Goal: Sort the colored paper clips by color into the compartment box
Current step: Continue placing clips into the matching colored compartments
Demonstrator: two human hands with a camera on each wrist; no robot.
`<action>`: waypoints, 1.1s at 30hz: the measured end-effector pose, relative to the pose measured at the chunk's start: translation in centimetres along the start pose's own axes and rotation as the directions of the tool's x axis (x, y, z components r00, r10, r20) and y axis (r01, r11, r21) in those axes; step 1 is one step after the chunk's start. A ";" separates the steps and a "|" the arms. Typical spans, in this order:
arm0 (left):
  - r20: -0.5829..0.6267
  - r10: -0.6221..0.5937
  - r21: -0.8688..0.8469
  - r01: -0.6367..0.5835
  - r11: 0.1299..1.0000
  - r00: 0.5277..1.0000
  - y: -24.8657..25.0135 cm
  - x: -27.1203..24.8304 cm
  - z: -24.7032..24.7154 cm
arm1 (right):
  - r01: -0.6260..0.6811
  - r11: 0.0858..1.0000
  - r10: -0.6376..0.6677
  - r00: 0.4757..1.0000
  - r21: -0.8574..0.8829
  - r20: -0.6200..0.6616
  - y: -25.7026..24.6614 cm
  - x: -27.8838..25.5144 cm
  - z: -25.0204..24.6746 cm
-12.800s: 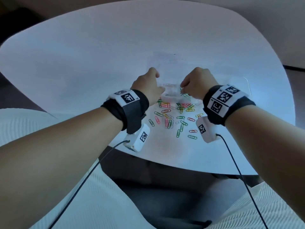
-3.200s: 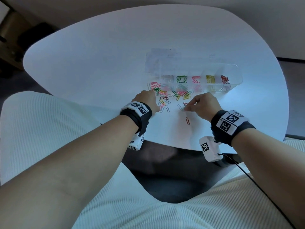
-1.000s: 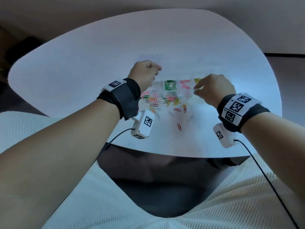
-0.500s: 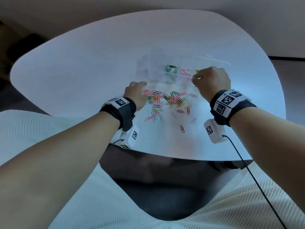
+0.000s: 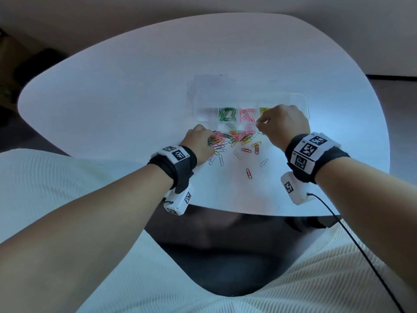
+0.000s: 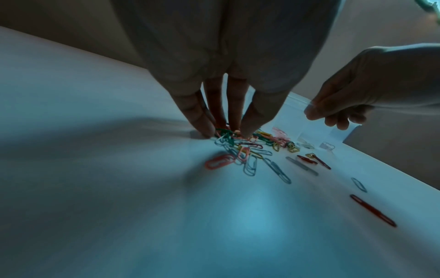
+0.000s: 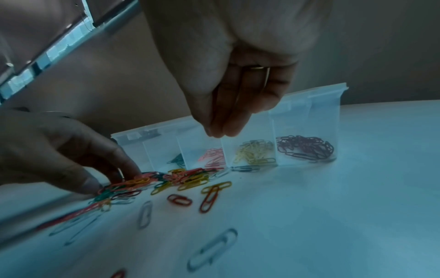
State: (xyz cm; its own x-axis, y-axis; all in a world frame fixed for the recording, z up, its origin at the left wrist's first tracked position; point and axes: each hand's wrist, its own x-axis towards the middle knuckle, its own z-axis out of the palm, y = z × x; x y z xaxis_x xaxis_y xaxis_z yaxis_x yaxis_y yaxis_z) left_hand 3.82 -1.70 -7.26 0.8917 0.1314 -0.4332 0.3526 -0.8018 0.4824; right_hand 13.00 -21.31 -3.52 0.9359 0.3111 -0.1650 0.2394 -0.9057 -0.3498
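Left hand [image 5: 198, 143] has its straight fingertips down in the mixed paper clips [image 5: 234, 138] just in front of the clear compartment box [image 7: 326, 120], right hand [image 5: 282, 125] hovers over it with fingers pinched, can't tell if it's holding one.

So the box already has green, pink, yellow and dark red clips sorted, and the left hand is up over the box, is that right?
Not quite. The colours in the compartment box are right, but the left hand is down at the loose pile, fingers touching it. The left wrist view shows this.
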 end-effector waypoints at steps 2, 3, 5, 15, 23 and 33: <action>-0.002 0.014 -0.015 -0.014 1.000 1.000 0.0 -0.4 0.1 | 0.010 1.000 -0.010 1.000 -0.002 0.020 0.1 -0.8 0.0; -0.013 0.022 -0.023 -0.022 0.999 1.000 -0.1 -0.5 0.1 | 0.017 1.000 -0.017 0.999 0.011 0.028 0.2 -1.2 0.0; -0.055 0.029 -0.044 -0.032 0.999 0.998 -0.2 -0.8 0.0 | 0.056 0.996 -0.059 0.997 0.064 0.041 0.3 -2.1 -0.3; -0.016 0.070 0.037 -0.069 0.997 0.997 -0.6 -1.1 0.1 | 0.141 0.990 -0.117 0.865 -0.013 0.488 -0.1 -4.3 -0.7; -0.025 -0.051 -0.016 0.050 0.999 0.998 -0.8 -2.1 -0.7 | 0.134 0.987 -0.085 0.896 -0.084 0.436 -0.7 -5.8 3.3; 0.004 -0.033 0.010 0.033 0.999 0.999 -0.7 -2.3 -0.5 | 0.168 0.966 -0.093 0.935 -0.195 0.342 -1.3 -7.8 4.4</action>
State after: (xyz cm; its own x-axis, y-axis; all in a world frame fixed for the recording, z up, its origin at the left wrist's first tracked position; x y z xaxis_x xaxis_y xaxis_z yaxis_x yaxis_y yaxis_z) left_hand 1.67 -1.18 -6.24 0.8784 0.1559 -0.4518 0.3790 -0.8030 0.4599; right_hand 4.21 -21.26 -5.85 0.7643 0.4739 -0.4374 0.4387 -0.8792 -0.1859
